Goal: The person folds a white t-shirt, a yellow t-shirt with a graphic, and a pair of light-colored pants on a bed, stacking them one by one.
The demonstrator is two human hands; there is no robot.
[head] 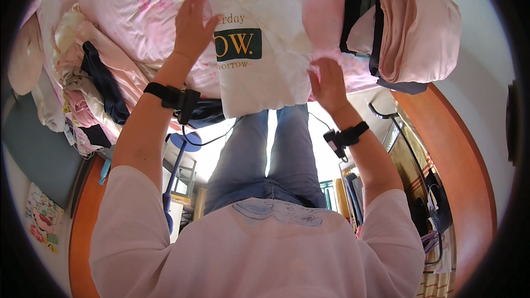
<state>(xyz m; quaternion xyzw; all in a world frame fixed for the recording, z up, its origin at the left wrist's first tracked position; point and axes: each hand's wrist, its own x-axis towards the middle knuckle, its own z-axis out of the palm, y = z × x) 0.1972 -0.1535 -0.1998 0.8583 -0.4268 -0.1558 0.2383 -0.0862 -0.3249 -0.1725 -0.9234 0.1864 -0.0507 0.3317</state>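
Note:
A white shirt with a printed front (265, 87), folded into a long strip, lies on the pink-patterned bedding (124, 16), its lower end at the bed's edge. At the strip's left side is my left hand (193, 27), fingers spread and thumb by the print. My right hand (329, 80) is at the lower right side of the shirt, its fingers over the bedding and close to the fabric's edge. Neither hand has cloth gripped between its fingers. Each wrist wears a black strap with a small device and a cable.
Folded pink and dark garments (414, 29) are stacked at the bed's right edge. A loose heap of clothes (107, 78) lies on the left side of the bed. A blue stand (178, 165) and a black metal rack (408, 145) stand beyond the bed edge.

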